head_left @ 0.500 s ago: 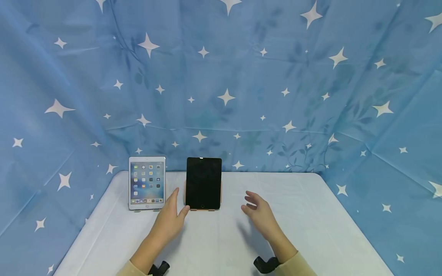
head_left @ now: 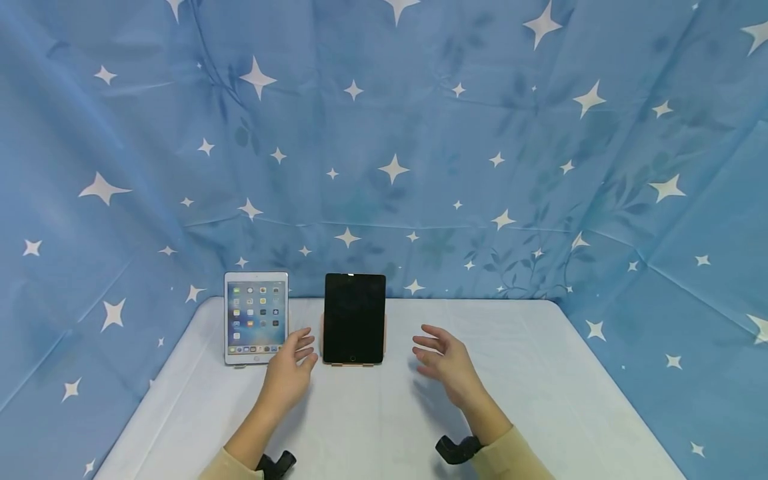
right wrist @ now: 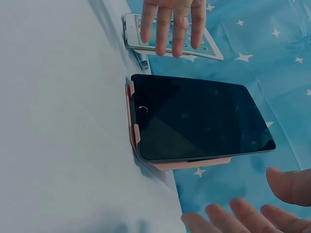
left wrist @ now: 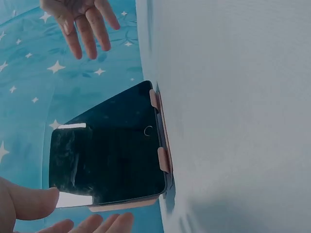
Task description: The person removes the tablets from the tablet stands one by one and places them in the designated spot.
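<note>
A black tablet (head_left: 354,320) with a dark screen leans on a pinkish stand (right wrist: 194,164) in the middle back of the table. To its left a white tablet (head_left: 257,313), its screen lit with app icons, stands propped up too. My left hand (head_left: 288,380) hovers in front of the gap between the two tablets, fingers loosely bent and holding nothing. Off to the right of the black tablet, my right hand (head_left: 450,367) is raised with relaxed fingers, also holding nothing. Both palms face inward, apart from the black tablet.
A white cloth covers the table (head_left: 384,427). Behind and along both sides hangs a blue curtain (head_left: 444,133) with white stars. Black wrist-camera mounts (head_left: 459,449) are strapped at both wrists.
My left hand has drawn back slightly to the left, away from the black tablet's edge, and its fingers have spread. The right hand has turned a little, fingers straighter. Both tablets stay put.
</note>
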A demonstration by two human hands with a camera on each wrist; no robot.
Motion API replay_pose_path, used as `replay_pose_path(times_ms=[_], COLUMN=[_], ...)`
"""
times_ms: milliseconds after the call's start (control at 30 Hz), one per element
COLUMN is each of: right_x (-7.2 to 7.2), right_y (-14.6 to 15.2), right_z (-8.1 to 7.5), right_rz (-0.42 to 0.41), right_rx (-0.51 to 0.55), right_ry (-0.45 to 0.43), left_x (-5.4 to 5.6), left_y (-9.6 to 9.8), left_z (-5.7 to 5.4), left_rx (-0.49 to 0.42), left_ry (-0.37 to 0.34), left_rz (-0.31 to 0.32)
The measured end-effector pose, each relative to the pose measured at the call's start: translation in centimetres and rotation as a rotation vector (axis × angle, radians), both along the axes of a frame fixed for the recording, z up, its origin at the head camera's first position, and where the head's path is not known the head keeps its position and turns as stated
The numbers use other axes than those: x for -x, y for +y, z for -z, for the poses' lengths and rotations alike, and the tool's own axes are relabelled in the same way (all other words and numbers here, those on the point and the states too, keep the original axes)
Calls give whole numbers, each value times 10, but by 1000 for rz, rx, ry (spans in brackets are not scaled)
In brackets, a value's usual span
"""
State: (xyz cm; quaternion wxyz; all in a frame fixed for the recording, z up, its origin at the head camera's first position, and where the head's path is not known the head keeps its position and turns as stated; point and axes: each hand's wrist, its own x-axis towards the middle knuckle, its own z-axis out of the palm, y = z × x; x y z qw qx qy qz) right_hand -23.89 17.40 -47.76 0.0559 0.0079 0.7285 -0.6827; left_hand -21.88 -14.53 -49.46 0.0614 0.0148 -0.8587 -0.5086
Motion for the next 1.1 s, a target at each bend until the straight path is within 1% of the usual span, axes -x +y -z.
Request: replay_pose_path(times_ms=[100, 200, 267, 433, 567, 800, 1100], right_x=[4, 8, 10, 16, 21, 31, 45], right_y=[-1, -3, -4, -8, -11, -16, -23], right_z=[0, -3, -4, -9, -11, -15, -19], right_rz=[-2, -2, 0, -4, -8, -25, -31], right_rx=[26, 40, 42, 53, 84, 106, 114], right_ry=[-6, -18, -21, -29, -36, -29, -38], left_x=[3, 5, 7, 12, 16, 25, 37], left_y=[-1, -2, -3, -6, -9, -12, -17], left_z=[0, -3, -6, -11, -16, -24, -31], left_rx=[-104, -226, -278, -326, -374, -456, -526], left_ry=[-33, -83, -110, -148, -170, -171, -179], left_rz=[16, 34, 42, 54, 62, 87, 91])
